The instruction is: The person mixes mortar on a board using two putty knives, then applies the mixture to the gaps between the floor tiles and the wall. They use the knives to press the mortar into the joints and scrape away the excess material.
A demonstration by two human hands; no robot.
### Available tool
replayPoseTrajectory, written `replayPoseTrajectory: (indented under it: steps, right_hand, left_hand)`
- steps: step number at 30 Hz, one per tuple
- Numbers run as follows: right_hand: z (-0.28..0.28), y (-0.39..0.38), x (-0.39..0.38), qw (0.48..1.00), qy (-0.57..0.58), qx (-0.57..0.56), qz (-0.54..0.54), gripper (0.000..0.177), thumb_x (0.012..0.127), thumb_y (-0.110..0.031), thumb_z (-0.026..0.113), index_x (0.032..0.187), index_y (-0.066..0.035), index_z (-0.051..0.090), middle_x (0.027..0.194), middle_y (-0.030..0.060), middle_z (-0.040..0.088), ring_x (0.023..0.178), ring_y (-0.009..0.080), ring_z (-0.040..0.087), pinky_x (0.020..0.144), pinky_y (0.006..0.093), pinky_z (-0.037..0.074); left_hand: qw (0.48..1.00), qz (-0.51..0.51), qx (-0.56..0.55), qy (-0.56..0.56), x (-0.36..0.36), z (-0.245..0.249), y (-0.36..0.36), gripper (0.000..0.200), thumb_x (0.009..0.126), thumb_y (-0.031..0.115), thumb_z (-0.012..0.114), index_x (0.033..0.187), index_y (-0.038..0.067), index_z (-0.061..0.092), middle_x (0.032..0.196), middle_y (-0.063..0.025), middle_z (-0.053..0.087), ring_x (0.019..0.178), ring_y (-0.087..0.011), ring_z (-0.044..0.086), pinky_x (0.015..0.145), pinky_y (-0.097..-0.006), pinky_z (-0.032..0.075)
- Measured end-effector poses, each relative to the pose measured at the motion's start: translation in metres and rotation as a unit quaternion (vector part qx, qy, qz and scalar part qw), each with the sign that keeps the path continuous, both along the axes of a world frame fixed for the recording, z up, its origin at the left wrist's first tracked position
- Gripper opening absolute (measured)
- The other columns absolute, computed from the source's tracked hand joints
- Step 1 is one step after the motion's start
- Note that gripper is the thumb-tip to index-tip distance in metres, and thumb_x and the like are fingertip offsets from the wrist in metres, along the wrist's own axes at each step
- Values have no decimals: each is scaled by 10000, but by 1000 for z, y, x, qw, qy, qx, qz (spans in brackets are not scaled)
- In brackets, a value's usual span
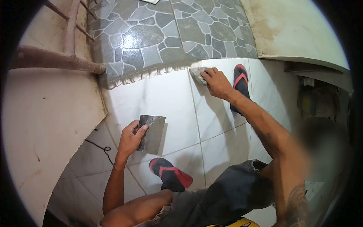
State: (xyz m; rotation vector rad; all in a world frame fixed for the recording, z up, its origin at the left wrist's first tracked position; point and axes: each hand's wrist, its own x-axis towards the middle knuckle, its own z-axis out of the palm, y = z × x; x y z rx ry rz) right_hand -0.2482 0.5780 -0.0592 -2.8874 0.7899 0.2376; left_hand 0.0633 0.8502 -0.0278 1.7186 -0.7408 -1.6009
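Observation:
My left hand (pixel 130 138) is closed on the edge of a dark grey rectangular plate (pixel 153 134) with pale smears across it, held above the white floor tiles. Farther forward, my right hand (pixel 219 83) grips a small grey, pale-smeared piece (pixel 198 75); its exact kind is not clear. That piece is against the floor, where the white tiles (pixel 159 98) meet the grey stone-patterned floor (pixel 143 36). Along this border runs a rough, whitish strip of filler (pixel 151 74), just left of my right hand.
My feet, in red-strapped flip-flops (pixel 172 174), are on the white tiles. A brown metal railing (pixel 60 58) and a pale wall (pixel 49 113) stand at left. A thin black cord (pixel 107 148) lies near my left arm. A pale curved surface (pixel 298 30) is at upper right.

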Motion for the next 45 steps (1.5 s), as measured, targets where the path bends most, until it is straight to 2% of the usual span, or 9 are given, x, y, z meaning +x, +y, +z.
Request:
replayPoseTrajectory:
  steps: [4, 6, 13, 17, 19, 28, 32, 38, 45]
  right_hand:
    - [92, -52, 15, 935, 133, 212, -253, 371, 810, -150, 642, 1145, 6, 612, 1051, 157, 648, 972, 313, 638, 797, 439, 547]
    - [111, -85, -7, 786, -33, 486, -381, 358, 885, -261, 656, 1117, 8, 605, 997, 96, 655, 919, 233, 649, 810, 372, 556]
    - [122, -98, -34, 607, -222, 599, -473, 182, 937, -194, 607, 1029, -38, 621, 961, 42, 630, 893, 167, 629, 740, 419, 565]
    - [83, -88, -27, 918, -29, 250, -305, 351, 877, -263, 667, 1031, 45, 600, 844, 155, 632, 825, 262, 635, 715, 343, 510]
    - [59, -66, -20, 980, -94, 86, -152, 428, 796, -144, 671, 1184, 3, 568, 1021, 211, 591, 923, 348, 596, 768, 385, 500]
    - [-36, -35, -17, 985, -26, -136, 99, 602, 728, -48, 648, 1303, 38, 493, 1096, 184, 505, 988, 338, 513, 771, 409, 446]
    - [1, -52, -30, 993, -77, -6, 93, 548, 788, -52, 588, 1310, 75, 480, 1077, 180, 524, 964, 318, 516, 742, 391, 450]
    - [-47, -53, -59, 985, -28, -128, 109, 530, 794, -83, 581, 1293, 69, 489, 1056, 163, 536, 963, 307, 519, 697, 379, 457]
    - [-34, -64, -67, 990, -75, -112, 34, 540, 754, -17, 598, 1282, 47, 503, 1101, 178, 522, 986, 336, 528, 766, 399, 486]
  left_hand:
    - [998, -50, -27, -35, 0, -14, -8, 275, 940, 194, 634, 765, 22, 510, 645, 51, 411, 616, -40, 357, 523, -243, 303]
    - [998, -45, -38, -19, -2, -9, -13, 275, 937, 192, 637, 764, 23, 507, 652, 47, 409, 620, -43, 355, 526, -242, 306]
    - [995, 55, 1, -87, 12, 6, 7, 243, 933, 166, 635, 812, 3, 502, 681, 29, 441, 642, -62, 373, 550, -263, 337]
    - [982, 119, 41, -138, 13, -12, 59, 180, 939, 144, 614, 861, 4, 534, 729, 25, 480, 657, -46, 407, 579, -240, 358]
    - [972, 175, 92, -128, 4, -1, 75, 159, 944, 138, 601, 874, 5, 549, 744, 29, 494, 668, -42, 426, 592, -230, 368]
    - [961, 144, 169, -163, -52, 71, 79, 140, 924, 129, 614, 901, -8, 594, 705, 22, 514, 658, -57, 445, 587, -237, 375]
    - [973, 43, 142, -175, -49, 120, 37, 185, 898, 142, 640, 837, -26, 589, 654, -32, 507, 615, -97, 448, 564, -273, 376]
    - [933, -216, -7, -286, -57, 145, -71, 233, 892, 181, 645, 816, -23, 562, 633, -171, 523, 537, -308, 492, 551, -366, 400]
    - [939, -286, -51, -186, -101, 125, -124, 215, 908, 203, 636, 874, -3, 582, 677, -223, 579, 594, -358, 568, 590, -403, 442]
